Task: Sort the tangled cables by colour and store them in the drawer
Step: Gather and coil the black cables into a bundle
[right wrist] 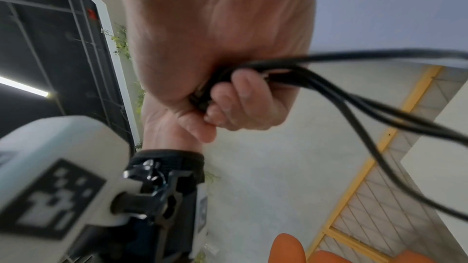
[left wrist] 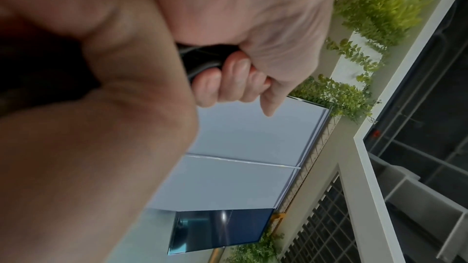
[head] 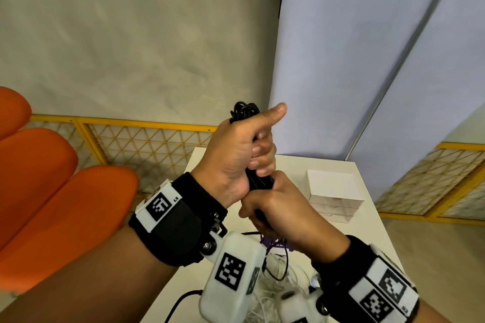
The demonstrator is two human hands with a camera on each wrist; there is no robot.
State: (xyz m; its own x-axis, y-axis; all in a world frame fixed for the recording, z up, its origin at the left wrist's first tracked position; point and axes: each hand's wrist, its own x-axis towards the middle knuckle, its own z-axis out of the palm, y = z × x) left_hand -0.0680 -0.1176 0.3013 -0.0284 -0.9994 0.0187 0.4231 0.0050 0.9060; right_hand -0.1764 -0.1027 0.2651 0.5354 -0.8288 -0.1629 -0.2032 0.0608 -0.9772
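Bare forearms with black wrist straps and white camera units

At lower centre of the head view, the left wrist strap (head: 181,220) is a wide black band bearing a white plate with a black square marker and the letters "LS". A black bracket with a silver screw joins it to a rounded white camera housing (head: 231,275) carrying another marker. At lower right, the right wrist strap (head: 378,286) shows two white marker plates.

Both forearms are raised, the left hand (head: 236,155) in a closed grip stacked directly above the fisted right hand (head: 283,212).
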